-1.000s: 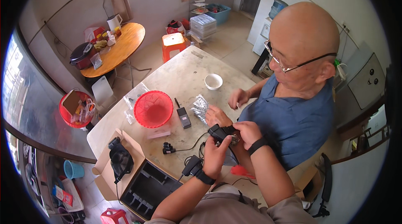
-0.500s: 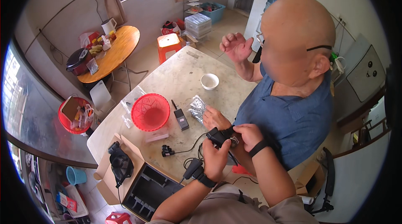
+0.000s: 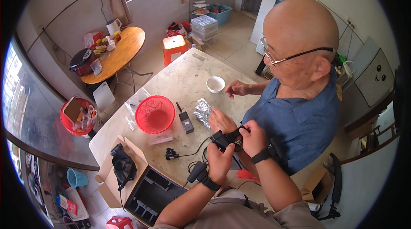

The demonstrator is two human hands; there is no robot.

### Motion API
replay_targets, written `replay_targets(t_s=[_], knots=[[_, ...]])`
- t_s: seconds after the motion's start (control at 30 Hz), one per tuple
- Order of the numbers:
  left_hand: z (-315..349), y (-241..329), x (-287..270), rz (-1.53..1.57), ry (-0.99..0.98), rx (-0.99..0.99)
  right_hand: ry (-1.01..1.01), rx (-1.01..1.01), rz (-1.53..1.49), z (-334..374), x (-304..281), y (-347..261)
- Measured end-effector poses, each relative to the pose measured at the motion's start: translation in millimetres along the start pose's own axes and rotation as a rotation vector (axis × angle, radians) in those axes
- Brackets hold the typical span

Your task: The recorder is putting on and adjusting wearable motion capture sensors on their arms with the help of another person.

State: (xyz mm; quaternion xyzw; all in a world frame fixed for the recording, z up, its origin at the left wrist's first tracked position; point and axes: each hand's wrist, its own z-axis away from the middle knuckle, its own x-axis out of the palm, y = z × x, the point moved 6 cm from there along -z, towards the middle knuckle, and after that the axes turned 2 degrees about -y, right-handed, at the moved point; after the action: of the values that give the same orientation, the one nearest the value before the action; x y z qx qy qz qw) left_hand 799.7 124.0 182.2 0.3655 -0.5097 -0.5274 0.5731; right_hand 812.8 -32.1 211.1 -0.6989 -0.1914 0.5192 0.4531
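Observation:
My left hand (image 3: 220,160) is closed around a small black box-shaped device (image 3: 219,139) at the other person's forearm. My right hand (image 3: 254,138) pinches a black strap (image 3: 235,135) joined to that device, beside the person's wristwatch, which is partly hidden. The other person's near hand (image 3: 221,121) rests on the table by crumpled silver foil (image 3: 202,112). Their far hand (image 3: 236,88) hangs beside a white bowl (image 3: 215,84). Similar black devices are strapped to both my wrists. A cable (image 3: 197,153) runs to a small black camera-like piece (image 3: 171,154).
On the table (image 3: 188,68) stand a red mesh basket (image 3: 155,115) and a black handheld radio (image 3: 185,122). An open cardboard box with black foam (image 3: 154,195) lies at the near left, a black head strap (image 3: 123,167) on its flap. The other person (image 3: 295,113) sits close on the right.
The other person's far hand has come down from its raised position to beside the white bowl. My right hand has shifted slightly up and left on the strap; my left hand stays in place.

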Motion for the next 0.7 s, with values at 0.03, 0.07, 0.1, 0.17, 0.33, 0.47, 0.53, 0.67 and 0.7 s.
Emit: replay_targets(t_s=[0.03, 0.07, 0.1, 0.17, 0.33, 0.47, 0.53, 0.67, 0.7], knots=[[-0.6, 0.9, -0.5, -0.033, 0.001, 0.02, 0.035, -0.042, 0.075, 2.9, -3.1, -10.0], [-1.2, 1.5, -0.1, -0.066, -0.002, 0.04, 0.036, -0.042, 0.076, 5.5, -3.6, -12.4], [-1.8, 0.5, 0.3, -0.065, -0.003, 0.04, 0.093, -0.133, 0.107, 9.2, -6.7, -19.2], [-2.6, 0.3, 0.7, -0.095, -0.021, 0.1, 0.147, -0.227, 0.136, 12.9, -10.3, -27.5], [-1.1, -3.4, 2.9, -0.117, 0.014, 0.19, 0.186, -0.545, 0.323, 21.4, -10.8, -51.2], [-1.4, -3.2, 6.1, -0.103, -0.015, 0.23, 0.114, -0.425, 0.441, 31.3, -11.0, -55.6], [0.0, 0.6, 5.9, -0.083, 0.003, 0.249, 0.031, -0.393, 0.381, 35.6, -9.1, -56.6], [-1.9, 13.5, 9.0, -0.011, -0.029, 0.19, 0.172, -0.65, 0.334, 47.0, -21.0, -78.4], [-1.2, 14.9, 10.2, -0.008, -0.029, 0.191, 0.129, -0.584, 0.342, 47.6, -21.1, -74.9]])
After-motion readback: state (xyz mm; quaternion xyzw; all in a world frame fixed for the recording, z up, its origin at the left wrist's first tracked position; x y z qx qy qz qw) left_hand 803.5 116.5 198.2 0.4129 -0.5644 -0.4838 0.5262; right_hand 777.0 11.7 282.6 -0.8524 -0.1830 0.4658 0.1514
